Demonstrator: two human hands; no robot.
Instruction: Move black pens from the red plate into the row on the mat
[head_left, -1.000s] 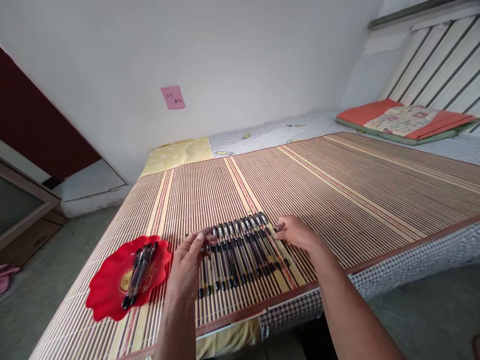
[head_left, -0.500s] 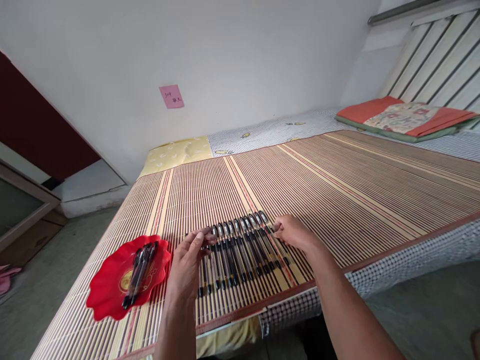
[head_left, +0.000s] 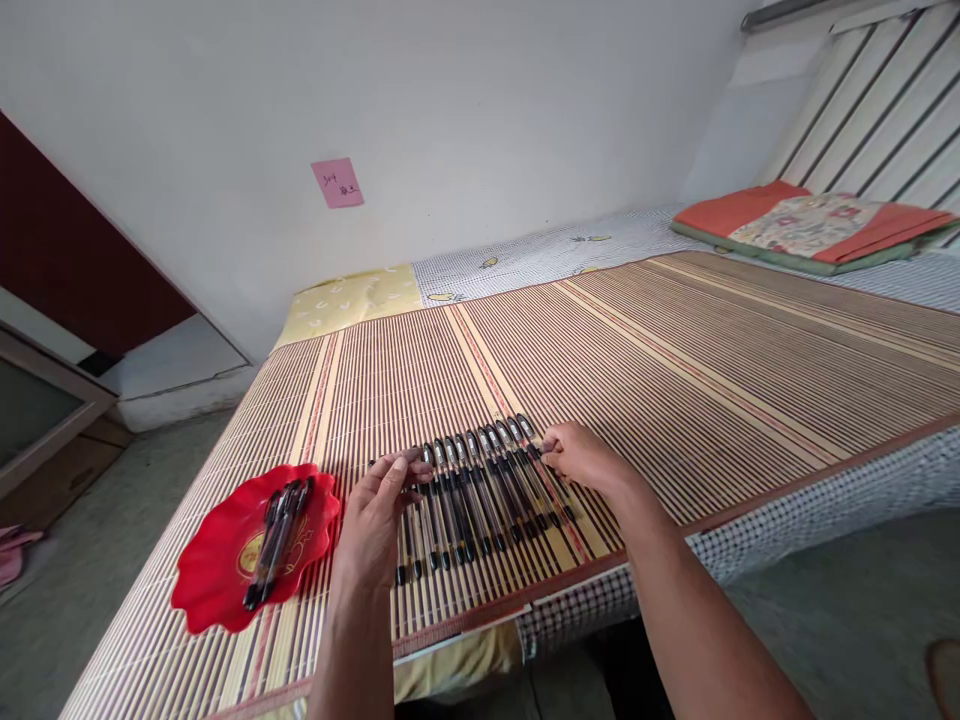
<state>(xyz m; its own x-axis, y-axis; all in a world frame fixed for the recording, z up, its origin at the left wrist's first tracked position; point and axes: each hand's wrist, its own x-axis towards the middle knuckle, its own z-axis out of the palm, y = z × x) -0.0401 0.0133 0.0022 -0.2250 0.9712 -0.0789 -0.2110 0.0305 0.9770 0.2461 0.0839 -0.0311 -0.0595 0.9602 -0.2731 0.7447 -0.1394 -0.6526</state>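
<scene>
A row of black-capped clear pens (head_left: 480,490) lies side by side on the striped bamboo mat (head_left: 637,370), caps pointing towards the wall. At the row's left end is my left hand (head_left: 381,500), thumb and fingers stretched and partly apart, fingertips by the outermost pens and covering their upper parts. My right hand (head_left: 581,455) is closed at the other end, its fingertips pinched together against the upper part of the rightmost pen. To the left, a red scalloped plate (head_left: 214,570) holds several more black pens (head_left: 279,540) lying in a bundle.
The mat covers a bed with a checked sheet (head_left: 817,525) hanging at the near edge. Folded orange and floral bedding (head_left: 817,225) lies at the far right by a slatted headboard (head_left: 885,120). A pink note (head_left: 337,183) is stuck on the white wall (head_left: 487,120).
The view has shifted slightly. Both hands stay at the two ends of the pen row, and the pens on the plate lie as before.
</scene>
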